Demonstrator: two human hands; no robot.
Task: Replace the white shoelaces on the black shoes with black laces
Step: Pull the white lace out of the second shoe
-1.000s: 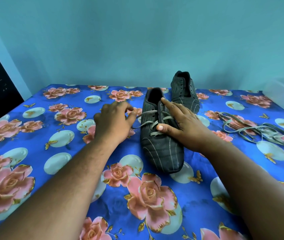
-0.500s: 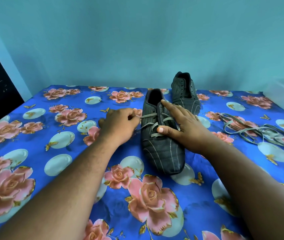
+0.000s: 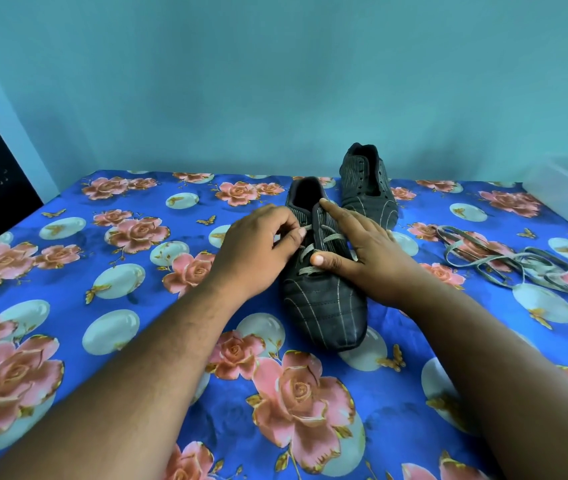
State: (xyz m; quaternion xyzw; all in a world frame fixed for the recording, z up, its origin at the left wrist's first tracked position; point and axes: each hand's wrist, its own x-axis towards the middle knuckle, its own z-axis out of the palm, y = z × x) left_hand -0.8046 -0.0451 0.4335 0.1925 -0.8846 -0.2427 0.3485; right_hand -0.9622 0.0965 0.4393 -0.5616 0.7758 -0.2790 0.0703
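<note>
Between left hand's [image 3: 258, 244] pinching grip, white lace [image 3: 305, 252]; right hand [image 3: 362, 251] spread on shoe [image 3: 324, 296].

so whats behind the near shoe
A second black shoe stands just behind the near shoe, with no lace visible in its eyelets. Its toe is partly hidden by the right hand.

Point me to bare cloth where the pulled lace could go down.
Free: the cloth left of the near shoe, beyond the left hand; also the front strip between the forearms. Crowded: the right, where loose laces sprawl before the plastic tub, and around the far shoe.
</note>
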